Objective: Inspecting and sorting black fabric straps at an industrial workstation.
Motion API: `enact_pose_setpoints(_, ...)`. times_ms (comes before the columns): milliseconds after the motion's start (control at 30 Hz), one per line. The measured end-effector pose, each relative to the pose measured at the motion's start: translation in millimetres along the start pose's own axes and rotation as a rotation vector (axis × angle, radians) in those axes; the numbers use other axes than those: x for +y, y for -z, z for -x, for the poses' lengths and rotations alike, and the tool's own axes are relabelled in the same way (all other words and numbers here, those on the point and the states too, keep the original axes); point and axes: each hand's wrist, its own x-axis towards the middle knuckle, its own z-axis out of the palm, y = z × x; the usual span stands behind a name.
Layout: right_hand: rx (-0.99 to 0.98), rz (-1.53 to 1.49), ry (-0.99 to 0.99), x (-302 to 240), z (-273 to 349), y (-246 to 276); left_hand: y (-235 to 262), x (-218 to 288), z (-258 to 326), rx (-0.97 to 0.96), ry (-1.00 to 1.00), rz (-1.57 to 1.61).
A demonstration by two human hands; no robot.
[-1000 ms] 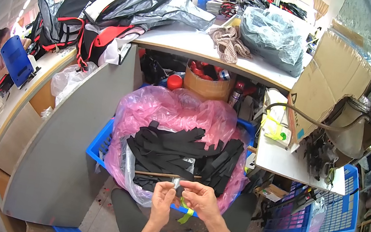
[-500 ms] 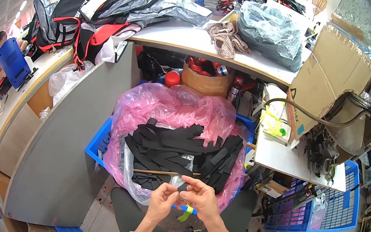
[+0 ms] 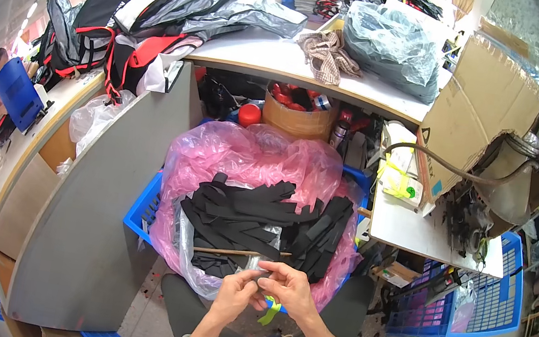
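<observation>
Left hand [image 3: 233, 297]: fingers curled in, tips pinched nearly closed on a small dark piece [image 3: 261, 277], mostly hidden tbh
Right hand [image 3: 292, 293]: thumb and index barely apart, gripping that same bit from the other side
Dark piece's spot: between both hands' fingertips, near side of the bin
Black strips [image 3: 235, 207]: messy heap inside pink plastic [image 3: 205, 151]
White tabletop [image 3: 260, 50]: checked cloth [image 3: 329, 57] beside a bulky plastic bag [image 3: 394, 47]

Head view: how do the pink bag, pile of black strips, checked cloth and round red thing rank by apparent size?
Largest to smallest:
pink bag
pile of black strips
checked cloth
round red thing
</observation>
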Motion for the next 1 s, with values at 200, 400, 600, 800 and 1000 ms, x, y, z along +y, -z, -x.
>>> enact_pose_setpoints(200, 0.517, 0.504, 0.446, -4.5, -4.4, -8.1, 1.4, -8.6, -4.7, 0.260, -0.101, 0.099)
enact_pose_setpoints(400, 0.435, 0.580, 0.415, 16.0, -5.8, 0.3, -7.1, -15.3, -0.5, 0.190, -0.097, 0.238)
enact_pose_setpoints(600, 0.525, 0.789, 0.563, 37.6, -12.2, 4.0, -29.4, -14.3, 9.3, 0.184, -0.067, 0.346)
enact_pose_setpoints(800, 0.421, 0.039, 0.111, 40.9, -14.0, 15.0, -33.8, -21.1, 7.5, 0.226, -0.084, 0.284)
enact_pose_setpoints(1000, 0.536, 0.494, 0.475, 40.4, -13.1, 4.6, -31.9, -26.3, 11.1, 0.318, -0.122, 0.140)
